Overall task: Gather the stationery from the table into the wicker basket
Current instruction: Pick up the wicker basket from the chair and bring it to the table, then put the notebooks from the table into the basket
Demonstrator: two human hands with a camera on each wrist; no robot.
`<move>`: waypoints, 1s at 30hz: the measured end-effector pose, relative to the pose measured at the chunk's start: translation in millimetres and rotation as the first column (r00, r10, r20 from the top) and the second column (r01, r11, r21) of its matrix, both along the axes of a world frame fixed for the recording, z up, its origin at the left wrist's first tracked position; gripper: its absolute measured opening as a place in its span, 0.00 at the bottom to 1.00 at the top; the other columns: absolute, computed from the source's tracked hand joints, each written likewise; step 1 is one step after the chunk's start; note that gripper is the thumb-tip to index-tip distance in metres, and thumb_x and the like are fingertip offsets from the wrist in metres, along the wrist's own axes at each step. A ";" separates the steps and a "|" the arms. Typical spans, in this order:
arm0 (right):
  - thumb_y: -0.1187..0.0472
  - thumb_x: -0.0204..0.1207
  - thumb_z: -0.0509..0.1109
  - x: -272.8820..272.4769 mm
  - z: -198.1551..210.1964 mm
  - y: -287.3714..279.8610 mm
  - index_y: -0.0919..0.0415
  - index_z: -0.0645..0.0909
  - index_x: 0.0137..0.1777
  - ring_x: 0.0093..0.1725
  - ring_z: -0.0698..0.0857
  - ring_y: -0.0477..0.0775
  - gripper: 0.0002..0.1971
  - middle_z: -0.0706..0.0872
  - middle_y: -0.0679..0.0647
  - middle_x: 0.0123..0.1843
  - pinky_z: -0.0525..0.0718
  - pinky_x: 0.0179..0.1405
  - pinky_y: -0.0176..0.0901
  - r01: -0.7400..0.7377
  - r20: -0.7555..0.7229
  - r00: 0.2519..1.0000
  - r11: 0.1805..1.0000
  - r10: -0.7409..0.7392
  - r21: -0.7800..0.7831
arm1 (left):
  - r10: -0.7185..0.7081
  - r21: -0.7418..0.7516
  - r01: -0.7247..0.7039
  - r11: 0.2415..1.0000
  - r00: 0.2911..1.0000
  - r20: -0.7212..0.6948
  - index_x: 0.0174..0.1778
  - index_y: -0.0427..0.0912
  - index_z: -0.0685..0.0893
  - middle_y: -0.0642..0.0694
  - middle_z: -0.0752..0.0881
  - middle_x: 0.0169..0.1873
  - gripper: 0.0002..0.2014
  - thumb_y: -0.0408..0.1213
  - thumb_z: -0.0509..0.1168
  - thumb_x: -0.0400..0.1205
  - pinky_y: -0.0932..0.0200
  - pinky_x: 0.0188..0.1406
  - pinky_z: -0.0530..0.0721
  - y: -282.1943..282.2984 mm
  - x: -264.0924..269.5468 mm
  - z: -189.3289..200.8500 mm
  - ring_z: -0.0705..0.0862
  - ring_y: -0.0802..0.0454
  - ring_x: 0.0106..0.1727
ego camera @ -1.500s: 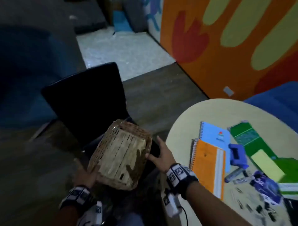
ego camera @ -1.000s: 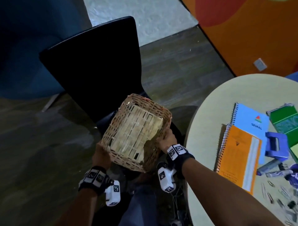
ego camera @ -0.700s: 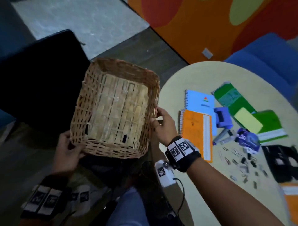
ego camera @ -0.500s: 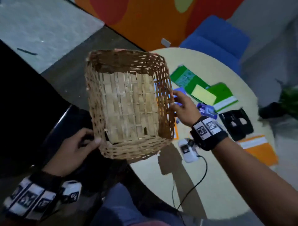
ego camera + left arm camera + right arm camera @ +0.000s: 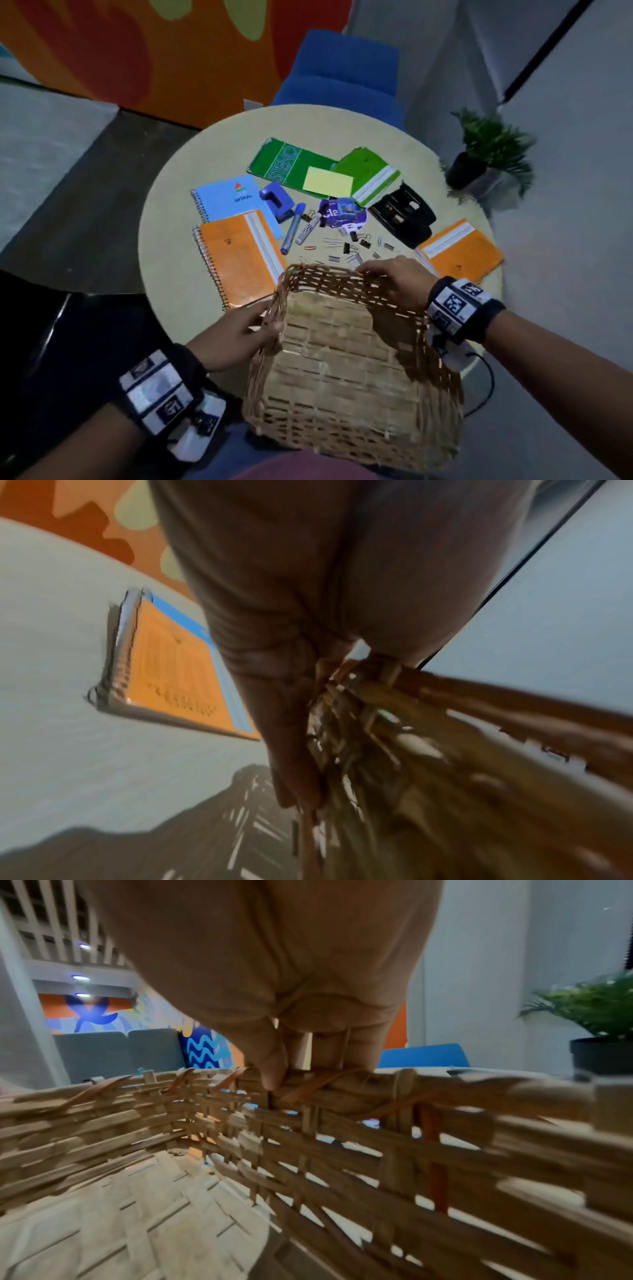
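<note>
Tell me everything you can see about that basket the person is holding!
The basket is woven from tan wicker strips, roughly rectangular, with open gaps in its sides and a tighter flat bottom. A thicker bound rim runs around the top. Nothing is inside it. It sits tilted at the near edge of the round table, close to the person's lap. The left hand grips its left rim, and the right hand grips the far rim, thumb inside. Its far edge overlaps an orange notebook.
</note>
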State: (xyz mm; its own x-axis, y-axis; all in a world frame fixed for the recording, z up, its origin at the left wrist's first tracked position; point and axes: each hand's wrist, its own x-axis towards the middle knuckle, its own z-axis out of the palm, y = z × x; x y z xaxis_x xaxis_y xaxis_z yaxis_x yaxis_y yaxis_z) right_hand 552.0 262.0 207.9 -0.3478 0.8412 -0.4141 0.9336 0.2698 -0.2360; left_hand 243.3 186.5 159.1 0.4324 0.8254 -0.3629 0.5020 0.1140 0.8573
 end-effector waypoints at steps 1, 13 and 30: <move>0.68 0.75 0.62 2.6 -4.0 -3.8 0.41 0.77 0.68 0.55 0.85 0.63 0.26 0.88 0.57 0.57 0.84 0.52 0.54 0.025 0.011 1.000 1.000 -0.025 0.008 | -0.043 0.014 0.043 0.999 0.999 -0.032 0.67 0.62 0.75 0.58 0.85 0.60 0.29 0.69 0.55 0.72 0.50 0.62 0.82 -2.2 7.5 -3.7 0.84 0.62 0.59; 0.55 0.76 0.67 -2.7 -43.5 1.6 0.38 0.78 0.66 0.52 0.86 0.58 0.19 0.90 0.51 0.53 0.76 0.44 0.40 0.106 -0.026 0.994 0.993 -0.104 0.048 | -0.082 0.018 0.087 0.996 0.978 -0.190 0.72 0.58 0.68 0.53 0.77 0.69 0.17 0.44 0.53 0.87 0.56 0.68 0.71 20.0 18.1 -39.3 0.75 0.51 0.71; 0.58 0.81 0.65 -141.0 -0.9 114.0 0.60 0.78 0.70 0.63 0.83 0.55 0.18 0.83 0.57 0.68 0.78 0.62 0.44 0.182 -0.298 0.937 0.983 -0.183 -0.032 | 0.634 -0.036 -0.693 0.720 0.679 -0.372 0.42 0.35 0.87 0.36 0.89 0.43 0.22 0.55 0.68 0.76 0.47 0.54 0.85 117.2 -70.7 -56.7 0.86 0.38 0.49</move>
State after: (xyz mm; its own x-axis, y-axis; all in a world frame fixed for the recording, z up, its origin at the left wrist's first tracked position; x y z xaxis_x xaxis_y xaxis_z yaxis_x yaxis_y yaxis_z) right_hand 411.0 376.0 207.1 -0.2967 0.9003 -0.3184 0.8532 0.1002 -0.5118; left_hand 172.6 303.7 102.3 -0.3670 0.7662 -0.5275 0.4715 0.6420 0.6046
